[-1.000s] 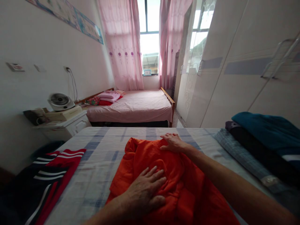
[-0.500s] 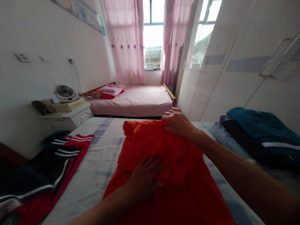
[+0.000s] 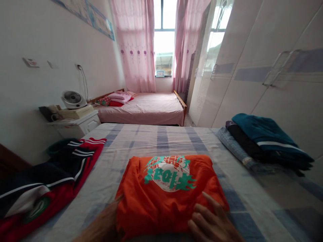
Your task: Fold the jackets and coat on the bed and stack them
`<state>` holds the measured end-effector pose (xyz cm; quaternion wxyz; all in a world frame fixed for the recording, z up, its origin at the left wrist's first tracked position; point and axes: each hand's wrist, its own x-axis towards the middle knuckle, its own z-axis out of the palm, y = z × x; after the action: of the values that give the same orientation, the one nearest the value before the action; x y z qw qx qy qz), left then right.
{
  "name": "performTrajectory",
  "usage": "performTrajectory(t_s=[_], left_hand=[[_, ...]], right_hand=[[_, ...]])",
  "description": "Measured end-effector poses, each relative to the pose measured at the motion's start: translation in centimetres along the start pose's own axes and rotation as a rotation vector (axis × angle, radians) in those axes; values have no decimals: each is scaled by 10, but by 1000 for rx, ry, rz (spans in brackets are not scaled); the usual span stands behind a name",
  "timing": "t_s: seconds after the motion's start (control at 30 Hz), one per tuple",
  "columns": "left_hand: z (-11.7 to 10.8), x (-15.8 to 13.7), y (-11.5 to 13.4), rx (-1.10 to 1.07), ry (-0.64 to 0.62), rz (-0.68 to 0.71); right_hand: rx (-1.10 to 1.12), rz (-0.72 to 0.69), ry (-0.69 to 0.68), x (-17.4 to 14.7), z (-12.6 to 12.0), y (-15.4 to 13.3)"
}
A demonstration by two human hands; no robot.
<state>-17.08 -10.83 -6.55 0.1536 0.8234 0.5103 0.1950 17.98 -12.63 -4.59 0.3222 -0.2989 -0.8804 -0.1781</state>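
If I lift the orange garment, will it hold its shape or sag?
The orange garment will probably sag, since its cloth looks soft and creased between the left hand and right hand. It is likely light for its size, as the fabric looks thin. Its folds may slip open, with no fastening visible.

The orange garment (image 3: 169, 196) is folded in a wide, wrinkled bundle. It lies on the bed (image 3: 161, 139), its white globe print and green letters facing up.
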Motion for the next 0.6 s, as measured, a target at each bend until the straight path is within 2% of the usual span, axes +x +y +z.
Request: performTrajectory(t_s=[0.07,0.13,0.2,0.23,0.3,0.37,0.43,0.53,0.6], left_hand=[[-22,-2,-3,87,17,51],[-42,9,6,190,198,15],[-56,29,30,225,391,-41],[-58,42,45,226,405,-15],[-52,68,71,252,303,115],[-36,92,79,333,201,190],[-13,105,60,394,129,139],[20,105,5,394,97,-52],[33,98,-25,375,106,-120]], right_hand=[[81,15,-40,2,-13,3],[79,81,-103,22,-31,12],[16,181,-139,52,-43,22],[-12,226,-151,66,-44,26],[-24,265,-205,88,-33,34],[-9,286,-282,94,-8,44],[6,347,-365,84,23,57],[37,518,-483,52,62,77],[40,598,-509,33,77,85]])
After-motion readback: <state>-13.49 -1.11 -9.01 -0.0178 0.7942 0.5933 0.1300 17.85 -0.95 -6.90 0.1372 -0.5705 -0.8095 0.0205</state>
